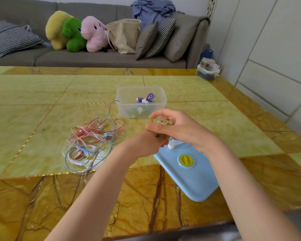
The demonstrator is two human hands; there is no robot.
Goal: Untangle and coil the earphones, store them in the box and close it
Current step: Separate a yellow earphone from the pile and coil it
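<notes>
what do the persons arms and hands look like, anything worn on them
Both forearms are bare as far as the picture shows: no sleeves in view. The left hand and right hand wear no gloves, and no watch, bracelet or ring is visible, though some fingers are hidden behind each other. No markings show.

left hand (146, 142) fingers: hidden behind the right hand (178, 130), so its grip cannot be made out
yellow earphone cable (169, 122): only a few loops show between the right fingers; the rest is covered
white earbud (171, 145): its lead is lost under the hands
blue lid (189, 174): far corner covered by the wrists
box (141, 101) contents: lower earphones blurred through the cloudy wall
small container (208, 71) at the table's far corner: contents too small to tell
</notes>
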